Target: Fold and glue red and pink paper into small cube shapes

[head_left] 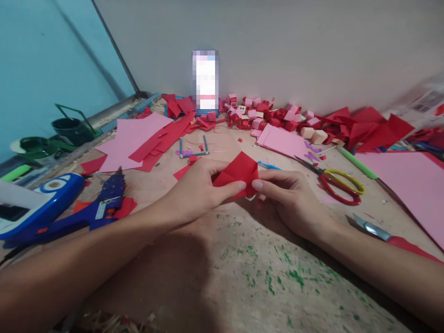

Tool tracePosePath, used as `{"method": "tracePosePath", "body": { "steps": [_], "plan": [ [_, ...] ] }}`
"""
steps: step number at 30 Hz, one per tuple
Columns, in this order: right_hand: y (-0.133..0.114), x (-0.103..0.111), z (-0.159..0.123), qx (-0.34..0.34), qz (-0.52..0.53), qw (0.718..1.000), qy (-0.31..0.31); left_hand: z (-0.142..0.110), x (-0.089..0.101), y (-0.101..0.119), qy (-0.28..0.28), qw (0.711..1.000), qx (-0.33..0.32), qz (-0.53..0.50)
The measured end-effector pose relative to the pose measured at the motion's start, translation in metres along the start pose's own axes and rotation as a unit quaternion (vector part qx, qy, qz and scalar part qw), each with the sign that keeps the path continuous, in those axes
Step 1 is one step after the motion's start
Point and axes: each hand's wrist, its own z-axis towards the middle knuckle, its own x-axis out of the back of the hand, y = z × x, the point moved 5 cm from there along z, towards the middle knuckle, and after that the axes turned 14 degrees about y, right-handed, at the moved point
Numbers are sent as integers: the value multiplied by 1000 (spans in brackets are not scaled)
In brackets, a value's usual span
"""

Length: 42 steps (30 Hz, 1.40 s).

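Between my two hands, above the middle of the table, is a red piece of paper (pixel 241 169) with creases and a pointed top corner. My left hand (pixel 208 185) pinches its left side, the thumb lying across the front. On the right edge, my right hand (pixel 282 189) pinches the paper with thumb and fingers, the thumb tips close together. The fingers behind the paper are partly hidden. A blue pen-like stick (pixel 268 165) lies just behind my right hand. Beyond my left hand, small blue sticks (pixel 194 154) form an open-sided frame on the table.
A blue glue gun (pixel 100 208) lies at left, scissors (pixel 342 185) and a utility knife (pixel 373 228) at right. Pink paper sheets (pixel 135 134), red scraps and many small wrapped cubes (pixel 267 115) line the back. A lit phone (pixel 207 78) stands against the wall.
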Motion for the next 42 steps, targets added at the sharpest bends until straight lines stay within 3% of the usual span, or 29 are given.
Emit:
{"method": "tracePosePath", "body": {
  "steps": [10,27,36,42],
  "plan": [
    [-4,-2,2,10,-26,999,40,0,1,-1,6,1000,12,22],
    [-6,-2,1,15,-24,999,44,-1,1,2,25,998,3,55],
    [-4,0,1,20,1,1000,24,-2,-2,-1,-26,999,18,40],
    [-1,-1,2,6,24,1000,18,-3,-2,-2,-26,998,24,42]
  ]
}}
